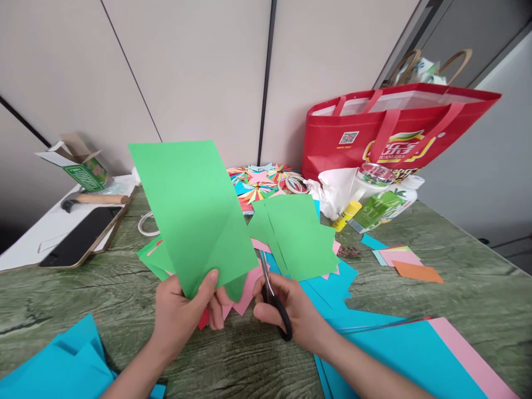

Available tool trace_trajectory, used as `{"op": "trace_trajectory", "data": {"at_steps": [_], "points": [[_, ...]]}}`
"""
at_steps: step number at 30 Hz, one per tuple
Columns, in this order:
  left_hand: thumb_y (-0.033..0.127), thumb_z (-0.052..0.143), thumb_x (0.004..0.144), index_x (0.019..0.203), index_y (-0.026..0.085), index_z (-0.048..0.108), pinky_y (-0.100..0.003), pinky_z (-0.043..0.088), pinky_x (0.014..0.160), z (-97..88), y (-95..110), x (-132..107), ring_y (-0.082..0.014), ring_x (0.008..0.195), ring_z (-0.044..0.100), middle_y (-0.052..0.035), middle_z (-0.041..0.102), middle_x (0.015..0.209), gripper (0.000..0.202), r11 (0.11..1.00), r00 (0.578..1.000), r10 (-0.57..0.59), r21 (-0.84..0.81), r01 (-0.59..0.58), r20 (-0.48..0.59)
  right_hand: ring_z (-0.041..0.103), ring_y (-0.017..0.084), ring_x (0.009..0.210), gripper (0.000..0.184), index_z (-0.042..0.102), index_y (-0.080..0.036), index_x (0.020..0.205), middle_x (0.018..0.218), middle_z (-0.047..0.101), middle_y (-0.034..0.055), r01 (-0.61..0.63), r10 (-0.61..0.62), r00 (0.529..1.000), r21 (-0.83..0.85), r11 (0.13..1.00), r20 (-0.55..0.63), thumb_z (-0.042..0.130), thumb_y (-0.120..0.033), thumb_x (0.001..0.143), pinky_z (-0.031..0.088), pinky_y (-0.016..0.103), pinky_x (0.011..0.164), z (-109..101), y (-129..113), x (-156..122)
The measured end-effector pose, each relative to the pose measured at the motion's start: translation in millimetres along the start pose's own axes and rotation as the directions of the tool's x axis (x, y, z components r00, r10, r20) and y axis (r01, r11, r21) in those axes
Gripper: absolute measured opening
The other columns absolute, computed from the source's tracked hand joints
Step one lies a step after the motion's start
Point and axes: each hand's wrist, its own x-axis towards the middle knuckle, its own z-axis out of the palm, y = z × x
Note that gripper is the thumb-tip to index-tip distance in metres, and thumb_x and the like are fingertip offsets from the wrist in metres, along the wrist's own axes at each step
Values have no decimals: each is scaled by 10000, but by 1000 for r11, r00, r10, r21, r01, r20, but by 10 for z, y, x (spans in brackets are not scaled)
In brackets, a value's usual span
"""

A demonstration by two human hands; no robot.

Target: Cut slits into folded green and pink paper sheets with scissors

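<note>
The green paper sheet (193,213) stands tilted above the tabletop (457,249), its lower edge pinched in my left hand (183,313). My right hand (286,310) is closed around black scissors (272,296), their blades pointing up just beside the sheet. Green offcuts (297,235) lie behind on blue paper (332,282).

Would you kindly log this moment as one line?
left hand: holds green paper sheet | right hand: grips black-handled scissors | green wood-grain table
</note>
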Motion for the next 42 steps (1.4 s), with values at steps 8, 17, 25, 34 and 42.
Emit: {"op": "trace_trajectory", "data": {"at_steps": [8, 17, 25, 34, 42], "points": [[316, 516, 749, 442, 152, 584, -197, 405, 290, 53, 56, -25, -113, 235, 475, -11, 543, 285, 355, 1000, 1000, -1, 19, 2, -28, 364, 80, 558, 302, 496, -153, 816, 632, 433, -40, 12, -15, 998, 48, 999, 57, 675, -355, 680, 281, 203, 503, 0, 35, -11], [294, 510, 758, 447, 149, 594, -183, 413, 282, 32, 11, -7, -112, 232, 487, -19, 557, 291, 353, 1000, 997, -7, 4, 7, 72, 354, 81, 557, 332, 501, -138, 823, 622, 423, -41, 13, -16, 998, 48, 999, 53, 678, -375, 673, 276, 208, 506, -3, 13, -5], [296, 500, 763, 453, 150, 591, -165, 394, 271, 31, -7, -6, -103, 225, 483, -13, 556, 283, 355, 999, 995, -16, 32, 13, 101, 345, 71, 527, 343, 517, -125, 753, 597, 428, -42, 27, -27, 1000, -1, 1000, 13, 666, -421, 666, 279, 203, 488, -2, -21, -1], [286, 501, 751, 426, 153, 582, -159, 381, 277, 90, 60, -40, -92, 219, 462, -11, 537, 266, 360, 998, 998, -20, 61, 16, 54, 378, 56, 381, 343, 478, -160, 645, 489, 451, -58, -43, 43, 998, 2, 999, -45, 679, -438, 632, 274, 191, 385, 20, 13, 8], [303, 502, 742, 434, 165, 585, -192, 409, 285, 62, 40, -20, -114, 228, 478, -11, 549, 282, 348, 999, 998, -39, 23, 38, 52, 394, 74, 546, 339, 509, -138, 826, 643, 489, -26, -15, 13, 999, 54, 998, 43, 703, -350, 645, 302, 199, 497, 7, 14, -11]]}}
